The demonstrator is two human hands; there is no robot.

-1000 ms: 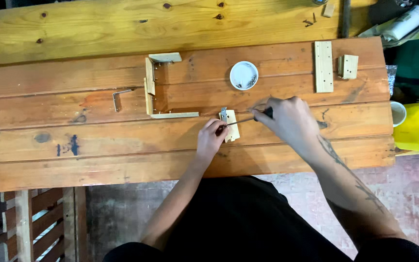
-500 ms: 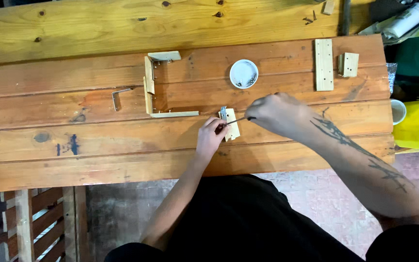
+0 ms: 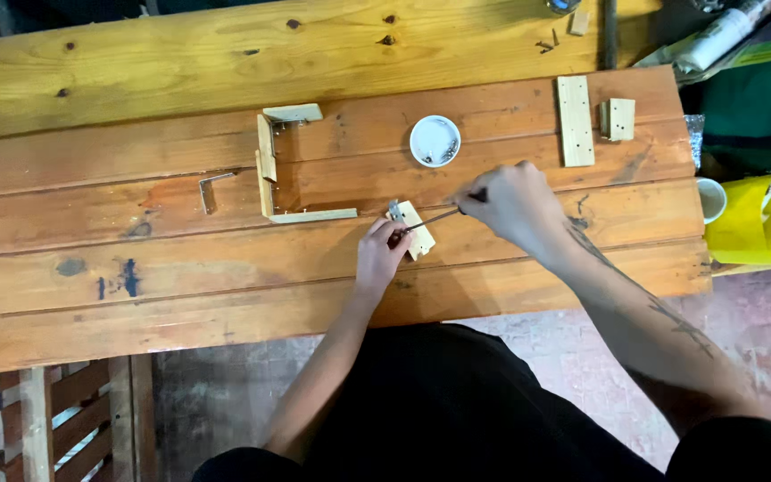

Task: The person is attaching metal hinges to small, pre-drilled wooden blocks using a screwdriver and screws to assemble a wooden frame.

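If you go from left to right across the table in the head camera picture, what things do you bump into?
Small metal bracket → pale wooden frame → left hand on a small wood block → white dish → right hand with a thin tool → long wood strip → short wood block → white cup.

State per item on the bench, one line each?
small wood block: flat on the bench, pinned by the left hand
screwdriver: gripped in the right hand, tip at the block
metal bracket: on the block's upper end
white dish: upright, small dark bits inside
wooden frame: three sides joined, right side open
loose bracket: lying flat, untouched
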